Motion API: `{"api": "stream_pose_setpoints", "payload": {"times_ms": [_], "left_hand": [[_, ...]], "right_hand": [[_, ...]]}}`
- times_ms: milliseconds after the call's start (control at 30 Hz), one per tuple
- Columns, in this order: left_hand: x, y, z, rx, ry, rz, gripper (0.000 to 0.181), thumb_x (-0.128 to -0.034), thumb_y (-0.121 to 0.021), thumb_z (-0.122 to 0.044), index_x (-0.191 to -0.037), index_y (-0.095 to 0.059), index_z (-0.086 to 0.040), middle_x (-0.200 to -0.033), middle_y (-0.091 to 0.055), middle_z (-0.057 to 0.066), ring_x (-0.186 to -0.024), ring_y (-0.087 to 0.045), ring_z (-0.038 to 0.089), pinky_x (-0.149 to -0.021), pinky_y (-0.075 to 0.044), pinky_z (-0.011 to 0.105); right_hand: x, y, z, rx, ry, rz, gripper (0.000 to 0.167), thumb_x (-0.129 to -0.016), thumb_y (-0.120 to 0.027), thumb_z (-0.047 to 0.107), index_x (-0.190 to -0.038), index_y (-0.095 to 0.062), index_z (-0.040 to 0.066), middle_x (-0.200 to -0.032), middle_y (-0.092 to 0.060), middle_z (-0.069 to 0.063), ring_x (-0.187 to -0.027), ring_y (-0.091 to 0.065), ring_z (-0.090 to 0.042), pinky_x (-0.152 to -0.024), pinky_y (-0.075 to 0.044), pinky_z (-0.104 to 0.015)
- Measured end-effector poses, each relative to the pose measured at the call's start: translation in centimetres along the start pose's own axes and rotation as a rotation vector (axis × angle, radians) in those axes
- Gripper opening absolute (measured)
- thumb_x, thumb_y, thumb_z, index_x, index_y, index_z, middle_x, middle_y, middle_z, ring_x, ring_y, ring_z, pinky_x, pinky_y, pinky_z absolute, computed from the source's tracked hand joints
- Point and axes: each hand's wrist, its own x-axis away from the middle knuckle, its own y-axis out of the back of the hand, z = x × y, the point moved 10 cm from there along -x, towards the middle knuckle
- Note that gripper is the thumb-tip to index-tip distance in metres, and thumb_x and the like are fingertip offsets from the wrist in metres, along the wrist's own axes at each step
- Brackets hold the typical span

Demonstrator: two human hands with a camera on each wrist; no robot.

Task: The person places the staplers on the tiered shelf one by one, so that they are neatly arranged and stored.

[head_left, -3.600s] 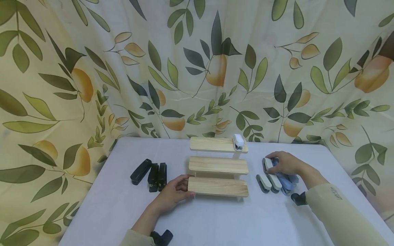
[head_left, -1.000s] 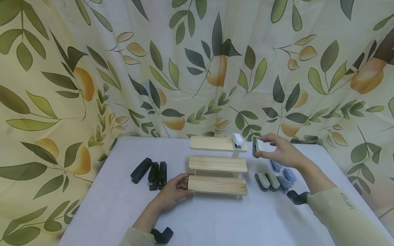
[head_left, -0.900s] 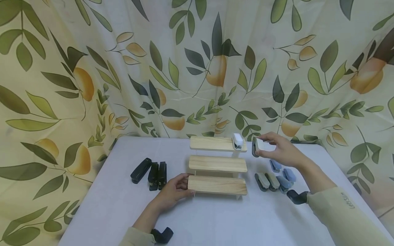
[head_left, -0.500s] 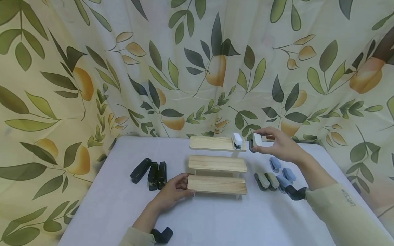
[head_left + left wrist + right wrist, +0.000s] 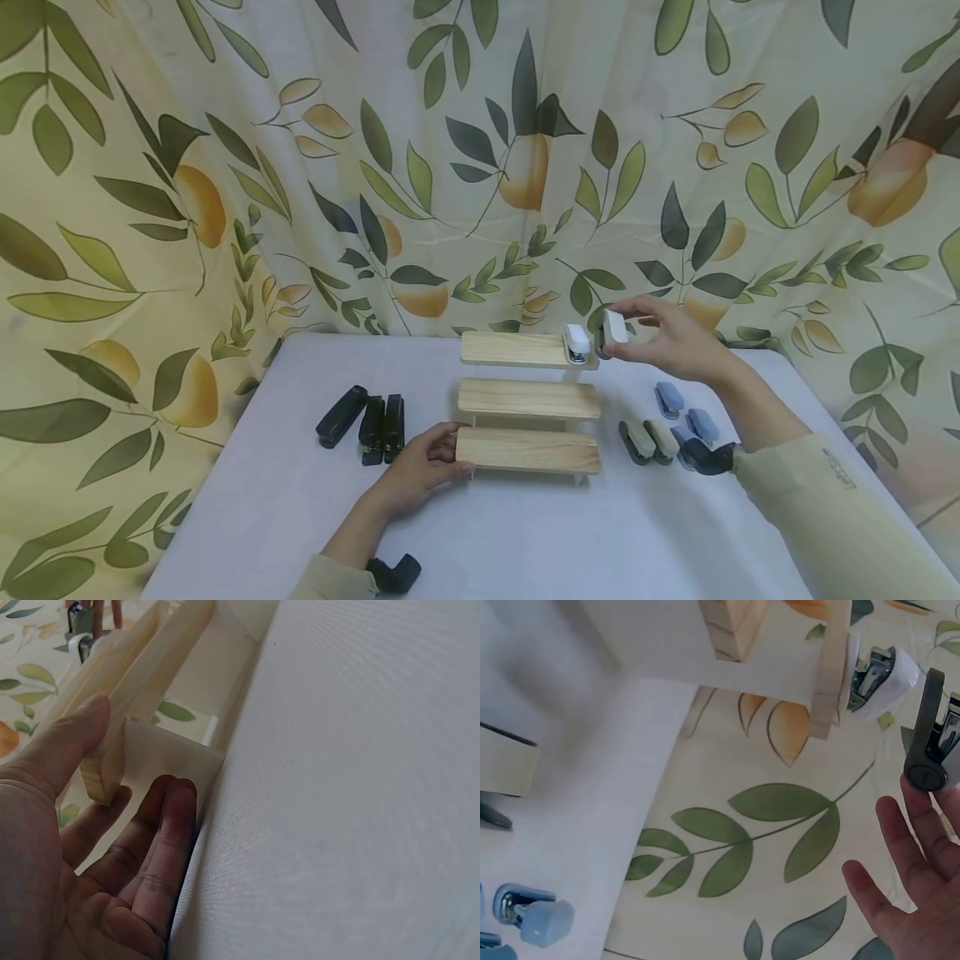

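Observation:
My right hand (image 5: 678, 337) pinches a white-and-dark-grey stapler (image 5: 613, 327) in the air, just right of the top tier of a three-tier wooden display stand (image 5: 528, 450). On that tier's right end sits a white stapler (image 5: 577, 342); the right wrist view shows it close beside the held stapler (image 5: 928, 742). My left hand (image 5: 420, 471) grips the left end of the lowest tier. In the left wrist view its thumb lies against the wooden board (image 5: 105, 765), with fingertips touching the whitish support (image 5: 169, 746) underneath.
Several black staplers (image 5: 342, 417) lie left of the stand. To its right are two pale grey-green staplers (image 5: 637, 442) and several blue staplers (image 5: 669, 398), one partly hidden by the right wrist's black mount (image 5: 708, 458). A leaf-patterned curtain (image 5: 480, 167) hangs behind the white table (image 5: 525, 542).
My right hand has picked the white-and-grey stapler from the right-hand group, then raised it and carried it left towards the top tier. My left hand stays on the stand.

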Motion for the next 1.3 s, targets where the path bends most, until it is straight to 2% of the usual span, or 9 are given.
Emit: {"api": "stream_pose_setpoints", "payload": {"times_ms": [400, 767, 1000, 1300], "left_hand": [[-0.1, 0.1, 0.3, -0.002, -0.004, 0.0, 0.071, -0.0886, -0.082, -0.037, -0.15, -0.051, -0.018, -0.121, -0.065, 0.003, -0.104, -0.068, 0.016, -0.089, -0.054, 0.026], [0.1, 0.1, 0.2, -0.02, -0.009, -0.001, 0.07, -0.0894, -0.082, -0.037, -0.149, -0.052, -0.018, -0.12, -0.066, 0.004, -0.103, -0.068, 0.016, -0.089, -0.055, 0.026], [0.0, 0.0, 0.0, -0.003, -0.01, -0.001, 0.069, -0.0892, -0.082, -0.036, -0.149, -0.052, -0.018, -0.121, -0.066, 0.005, -0.103, -0.068, 0.015, -0.088, -0.055, 0.025], [-0.1, -0.2, 0.2, 0.013, -0.001, 0.005, 0.07, -0.0891, -0.082, -0.037, -0.15, -0.051, -0.02, -0.122, -0.065, 0.003, -0.105, -0.068, 0.019, -0.089, -0.055, 0.024]], "right_hand": [[-1.4, -0.6, 2.8, 0.035, 0.038, 0.031, 0.064, -0.086, -0.085, 0.038, -0.137, -0.061, 0.008, -0.135, -0.063, -0.013, -0.131, -0.055, -0.035, -0.113, -0.036, -0.064], [-3.1, -2.1, 3.6, 0.046, 0.026, 0.073, 0.066, -0.087, -0.084, 0.039, -0.138, -0.059, 0.005, -0.136, -0.06, -0.014, -0.131, -0.052, -0.034, -0.117, -0.033, -0.065], [-4.2, -2.9, 4.0, 0.102, 0.032, 0.089, 0.065, -0.085, -0.085, 0.041, -0.136, -0.063, 0.006, -0.132, -0.063, -0.012, -0.128, -0.054, -0.034, -0.112, -0.039, -0.064], [-5.0, -4.0, 3.8, 0.117, -0.006, 0.179, 0.065, -0.085, -0.083, 0.043, -0.136, -0.065, 0.007, -0.139, -0.062, -0.015, -0.131, -0.056, -0.038, -0.109, -0.043, -0.063]]}}
